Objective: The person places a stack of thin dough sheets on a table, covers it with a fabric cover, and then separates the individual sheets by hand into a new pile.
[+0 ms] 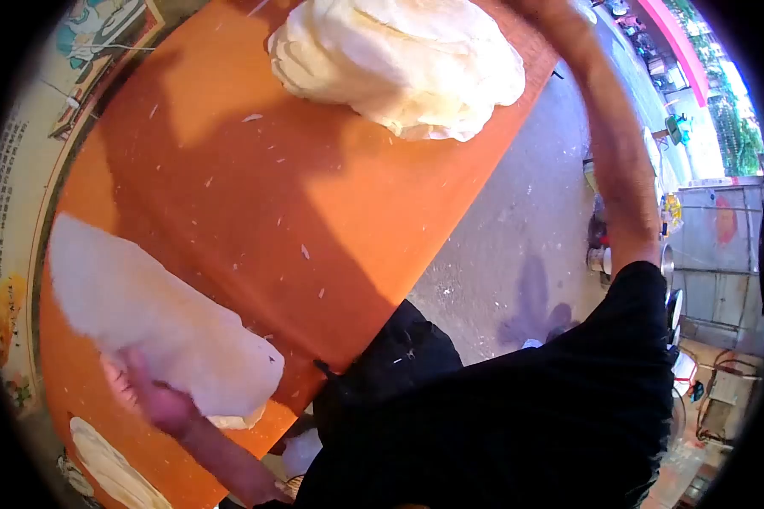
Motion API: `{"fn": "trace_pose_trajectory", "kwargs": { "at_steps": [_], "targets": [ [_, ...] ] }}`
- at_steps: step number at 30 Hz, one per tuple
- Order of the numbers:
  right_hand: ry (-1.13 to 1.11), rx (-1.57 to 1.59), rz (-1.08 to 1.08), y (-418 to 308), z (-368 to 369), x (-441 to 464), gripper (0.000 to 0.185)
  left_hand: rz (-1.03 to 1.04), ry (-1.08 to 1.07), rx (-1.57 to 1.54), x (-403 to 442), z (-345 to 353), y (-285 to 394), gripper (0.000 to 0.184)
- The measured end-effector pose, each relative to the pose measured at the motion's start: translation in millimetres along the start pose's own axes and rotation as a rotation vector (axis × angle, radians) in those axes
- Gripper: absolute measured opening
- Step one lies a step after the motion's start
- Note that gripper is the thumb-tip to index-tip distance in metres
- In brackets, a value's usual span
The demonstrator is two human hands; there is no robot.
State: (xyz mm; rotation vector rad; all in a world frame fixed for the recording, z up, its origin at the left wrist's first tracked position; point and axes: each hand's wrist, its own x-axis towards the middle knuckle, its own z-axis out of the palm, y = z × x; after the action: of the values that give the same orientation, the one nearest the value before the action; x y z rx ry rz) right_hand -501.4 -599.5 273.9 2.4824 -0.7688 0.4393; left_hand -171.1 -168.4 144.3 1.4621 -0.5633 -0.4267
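The person's left hand is at the lower long edge of a folded stack of thin white sheets, dough-like in look, which lies slantwise at 8 o'clock on the orange table. Its fingers look loosely bent and partly spread, but blur hides whether they pinch that edge or merely rest against it. The right forearm reaches up from 3 o'clock towards 1 o'clock; the right hand lies beyond the upper border, so how far open it is and what it holds cannot be told. At 12 o'clock sits a thick, ruffled heap of white sheets, its right end close to the table's slanting edge, with the grey floor beyond. Another pale sheet lies at 7 o'clock. The chief risk, I judge, is tearing: such thin layers could rip or drag askew if the left hand tugged at one edge while the rest went unsupported. A sideways push could send the heap's overhanging folds over the edge at 1 o'clock. Loose white scraps dot the middle of the table, and anything slid across them might pick them up.
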Motion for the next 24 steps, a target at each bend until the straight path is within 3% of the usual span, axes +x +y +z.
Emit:
{"fn": "trace_pose_trajectory", "kwargs": {
  "at_steps": [2, 4, 5, 7, 9, 11, 12, 14, 15, 17, 19, 20, 21, 22, 23, 24],
  "targets": [
    [-0.069, 0.215, 0.111, 16.9, 128.6, -51.8, 0.023, 0.011, -0.111, -0.077, -5.7, 48.8, -4.9, 0.037],
    [-0.521, 0.616, 0.109, -73.7, 76.0, -78.9, 0.028, -0.061, -0.277, -0.123, -15.7, 88.8, -16.0, 0.033],
    [-0.415, 1.036, 0.071, -99.2, 83.9, -105.1, 0.033, -0.104, -0.408, -0.1, -19.3, 103.0, -22.3, 0.031],
    [-0.781, 1.682, 1.01, -150.8, 54.8, -123.2, 0.043, 0.01, -0.621, 0.169, -34.3, 155.1, -21.2, 0.025],
    [-0.784, 2.325, 0.922, -168.5, 53.5, -140.9, 0.081, 0.224, -0.818, 0.327, -53.7, 197.6, -44.4, 0.021],
    [-0.677, 1.993, 1.042, -179.4, 49.3, -147.7, 0.07, 0.421, -0.853, 0.45, -77.5, 230.4, -63.7, 0.026],
    [-0.712, 1.864, 0.883, -182.2, 66.8, -152.4, 0.054, 0.369, -0.876, 0.437, -88.8, 238.3, -72.8, 0.027],
    [-0.71, 1.716, 0.798, -168.7, 103.2, -169.1, 0.043, 0.276, -0.912, 0.404, -98.2, 249.1, -85.8, 0.03],
    [-0.709, 1.638, 0.756, -160.1, 113.9, -171.4, 0.038, 0.324, -0.886, 0.394, -96.5, 249.4, -80.7, 0.032],
    [-0.485, 1.603, 0.817, -129.3, 99.8, -141.1, 0.028, 0.409, -0.832, 0.379, -95.3, 244.6, -62.6, 0.034],
    [-0.463, 1.409, 0.699, -65.0, 81.7, -88.7, 0.026, 0.453, -0.749, 0.496, -85.1, 226.4, -66.5, 0.035],
    [-0.426, 1.198, 0.529, -28.7, 76.1, -63.6, 0.023, 0.44, -0.693, 0.535, -79.4, 212.5, -76.0, 0.034],
    [-0.214, 0.824, 0.208, 20.2, 121.6, -35.6, 0.025, 0.412, -0.631, 0.601, -73.7, 198.9, -85.0, 0.034],
    [-0.212, 0.761, 0.319, 17.8, 7.6, -11.7, 0.023, 0.38, -0.569, 0.67, -68.5, 181.4, -94.6, 0.035],
    [-0.073, 0.887, 0.421, 30.2, 7.7, 7.6, 0.026, 0.333, -0.503, 0.775, -65.8, 158.4, -102.7, 0.035],
    [0.129, 0.82, 0.249, 36.7, -9.5, 17.6, 0.028, 0.284, -0.437, 0.878, -64.4, 131.7, -112.0, 0.035]
  ]
}}
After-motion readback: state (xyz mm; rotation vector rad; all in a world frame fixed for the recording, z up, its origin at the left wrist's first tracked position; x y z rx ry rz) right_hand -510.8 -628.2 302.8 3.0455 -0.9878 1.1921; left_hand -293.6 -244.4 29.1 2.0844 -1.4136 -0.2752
